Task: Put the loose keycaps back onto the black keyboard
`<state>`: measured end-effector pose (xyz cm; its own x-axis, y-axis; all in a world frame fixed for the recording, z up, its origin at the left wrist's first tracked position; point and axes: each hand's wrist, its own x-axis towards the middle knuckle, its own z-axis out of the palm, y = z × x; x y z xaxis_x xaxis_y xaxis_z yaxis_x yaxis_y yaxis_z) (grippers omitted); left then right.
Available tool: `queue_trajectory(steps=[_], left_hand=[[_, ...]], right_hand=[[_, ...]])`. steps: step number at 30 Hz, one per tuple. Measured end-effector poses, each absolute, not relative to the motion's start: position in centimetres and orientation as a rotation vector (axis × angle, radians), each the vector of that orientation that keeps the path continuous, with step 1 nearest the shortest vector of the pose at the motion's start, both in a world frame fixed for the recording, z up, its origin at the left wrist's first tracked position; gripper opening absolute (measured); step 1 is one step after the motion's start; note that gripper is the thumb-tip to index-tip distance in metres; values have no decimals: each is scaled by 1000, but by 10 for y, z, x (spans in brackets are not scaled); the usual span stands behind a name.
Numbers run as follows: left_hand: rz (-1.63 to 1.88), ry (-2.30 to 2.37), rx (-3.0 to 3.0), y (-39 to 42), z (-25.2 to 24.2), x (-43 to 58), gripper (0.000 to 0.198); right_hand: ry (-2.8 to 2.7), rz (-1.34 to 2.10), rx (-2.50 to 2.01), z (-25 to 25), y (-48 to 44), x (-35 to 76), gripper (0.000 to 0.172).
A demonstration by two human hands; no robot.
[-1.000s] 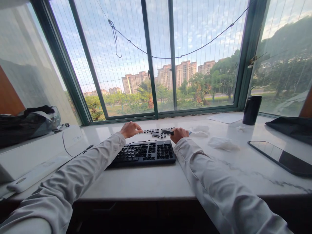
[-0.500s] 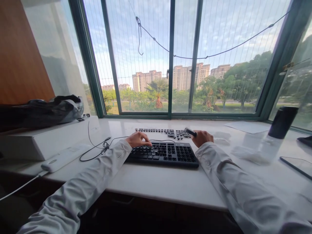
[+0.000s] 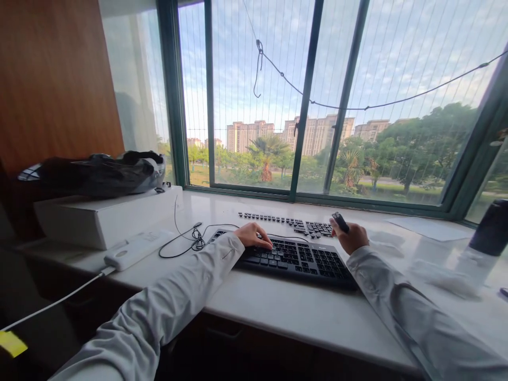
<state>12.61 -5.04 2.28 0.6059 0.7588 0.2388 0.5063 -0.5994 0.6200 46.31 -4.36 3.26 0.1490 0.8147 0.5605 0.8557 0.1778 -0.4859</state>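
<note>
A black keyboard [image 3: 305, 260] lies on the white marble sill [image 3: 286, 312] in front of me. My left hand [image 3: 254, 236] rests on its upper left keys, fingers curled down onto them. My right hand [image 3: 350, 236] hovers past the keyboard's far right corner, closed around a small black tool [image 3: 340, 221] that sticks up from the fingers. Behind the keyboard, several loose black keycaps [image 3: 289, 222] lie in rows on the sill. Both arms wear light grey sleeves.
A black cable [image 3: 186, 238] coils left of the keyboard. A white box [image 3: 103, 219] carrying a dark bag [image 3: 95, 172] stands at the left, a white power strip [image 3: 135, 248] before it. Crumpled tissues [image 3: 440, 272] and a black cup [image 3: 492, 227] are at the right, under the windows.
The view has swung to the left. My left hand came back from the loose keycaps onto the keyboard's keys. My right hand lifted the black tool slightly upward.
</note>
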Motion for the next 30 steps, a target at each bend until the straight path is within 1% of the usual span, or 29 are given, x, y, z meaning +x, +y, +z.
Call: queue_trajectory(steps=[3, 7, 9, 12, 17, 21, 30], left_hand=[[663, 996, 2290, -48, 21, 126, 42], [654, 990, 2268, -47, 21, 128, 42], [650, 1012, 2260, -48, 22, 129, 43], [638, 1029, 2255, -48, 22, 129, 44], [632, 1061, 2249, -46, 20, 127, 42], [619, 1105, 2242, -45, 20, 128, 43], [593, 1048, 2226, -46, 23, 128, 40]], right_hand=[[-1433, 288, -1370, 40, -47, 440, 44], [-1130, 918, -940, 53, -50, 389, 39], [-1045, 1200, -829, 56, -51, 359, 34], [-976, 1420, -788, 52, -53, 318, 34], [-983, 1563, -733, 35, -56, 284, 34], [-1017, 1525, -731, 30, -56, 285, 35], [-957, 1501, -709, 24, -56, 278, 34]])
